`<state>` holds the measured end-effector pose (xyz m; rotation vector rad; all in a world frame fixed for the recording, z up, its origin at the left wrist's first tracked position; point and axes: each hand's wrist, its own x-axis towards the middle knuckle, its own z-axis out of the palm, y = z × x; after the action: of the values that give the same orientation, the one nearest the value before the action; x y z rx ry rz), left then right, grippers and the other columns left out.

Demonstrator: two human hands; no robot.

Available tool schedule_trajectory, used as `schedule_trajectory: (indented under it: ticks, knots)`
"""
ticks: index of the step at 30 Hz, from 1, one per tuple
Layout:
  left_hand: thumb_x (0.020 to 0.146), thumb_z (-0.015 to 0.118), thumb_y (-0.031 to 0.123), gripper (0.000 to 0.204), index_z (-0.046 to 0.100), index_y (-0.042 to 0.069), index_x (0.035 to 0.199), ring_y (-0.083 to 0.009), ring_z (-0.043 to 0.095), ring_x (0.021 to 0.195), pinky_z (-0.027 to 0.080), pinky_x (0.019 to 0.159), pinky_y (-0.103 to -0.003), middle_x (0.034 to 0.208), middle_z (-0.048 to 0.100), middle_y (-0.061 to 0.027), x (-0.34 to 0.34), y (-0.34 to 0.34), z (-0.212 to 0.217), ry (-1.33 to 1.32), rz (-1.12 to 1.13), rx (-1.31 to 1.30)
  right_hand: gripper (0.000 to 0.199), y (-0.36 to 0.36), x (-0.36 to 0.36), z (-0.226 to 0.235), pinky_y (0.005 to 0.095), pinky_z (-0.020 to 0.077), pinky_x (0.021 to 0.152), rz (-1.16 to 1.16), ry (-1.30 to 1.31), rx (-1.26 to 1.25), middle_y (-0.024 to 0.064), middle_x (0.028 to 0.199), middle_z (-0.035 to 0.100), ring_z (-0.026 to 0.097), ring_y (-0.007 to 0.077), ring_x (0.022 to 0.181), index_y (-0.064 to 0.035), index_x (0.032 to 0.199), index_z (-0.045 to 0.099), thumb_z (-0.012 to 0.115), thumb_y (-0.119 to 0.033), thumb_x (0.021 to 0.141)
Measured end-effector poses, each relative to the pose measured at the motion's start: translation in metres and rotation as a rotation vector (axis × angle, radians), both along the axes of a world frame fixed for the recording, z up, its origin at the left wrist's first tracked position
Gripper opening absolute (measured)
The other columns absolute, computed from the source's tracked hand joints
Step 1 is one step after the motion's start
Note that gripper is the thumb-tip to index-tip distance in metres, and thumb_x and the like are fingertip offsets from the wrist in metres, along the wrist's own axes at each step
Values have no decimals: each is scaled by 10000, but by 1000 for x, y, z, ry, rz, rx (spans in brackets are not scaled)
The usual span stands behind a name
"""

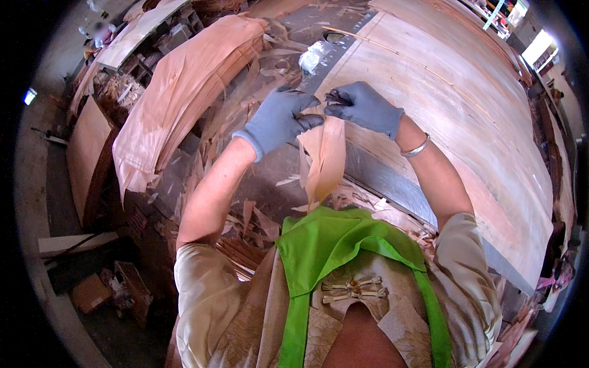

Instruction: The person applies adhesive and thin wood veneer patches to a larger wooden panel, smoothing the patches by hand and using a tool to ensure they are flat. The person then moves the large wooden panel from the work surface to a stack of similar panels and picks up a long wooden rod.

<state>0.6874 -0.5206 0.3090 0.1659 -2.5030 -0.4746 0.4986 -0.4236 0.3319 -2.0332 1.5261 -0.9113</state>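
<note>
Head view: the right hand, toward one o'clock, appears to pinch the top of a veneer strip hanging just above centre, while I cannot tell whether the left hand's grip, near twelve, grasps it too. Sheeting already covers the tabletop at two o'clock, but work on the strip looks unfinished. Fingers hide its upper end; the sheeting's far end is cut off.

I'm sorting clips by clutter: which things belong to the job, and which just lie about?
Likely the job:
- strip, at left hand and right hand
- pale sheet

Seemingly lying about:
- white bundle
- box
- scraps
</note>
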Motion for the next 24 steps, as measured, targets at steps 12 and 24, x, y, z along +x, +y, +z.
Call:
schedule_trajectory:
  ticks: [12, 24]
  knots:
    - [671, 632, 134, 113, 575, 85, 756, -288, 549, 885, 336, 977, -506, 842, 595, -85, 48, 19, -1, 132, 387, -495, 216, -5, -31, -12, 195, 317, 458, -279, -318, 268, -53, 614, 481, 376, 27, 523, -66, 858, 631, 609, -281, 850]
    - [737, 683, 310, 636, 437, 126, 1294, -259, 505, 1125, 377, 943, -374, 1240, 500, -150, 186, -16, -114, -712, 963, -108, 245, 1, -70, -9, 216, 403, 535, -205, -253, 161, -20, 701, 544, 447, 64, 599, -10, 888, 623, 626, -248, 833]
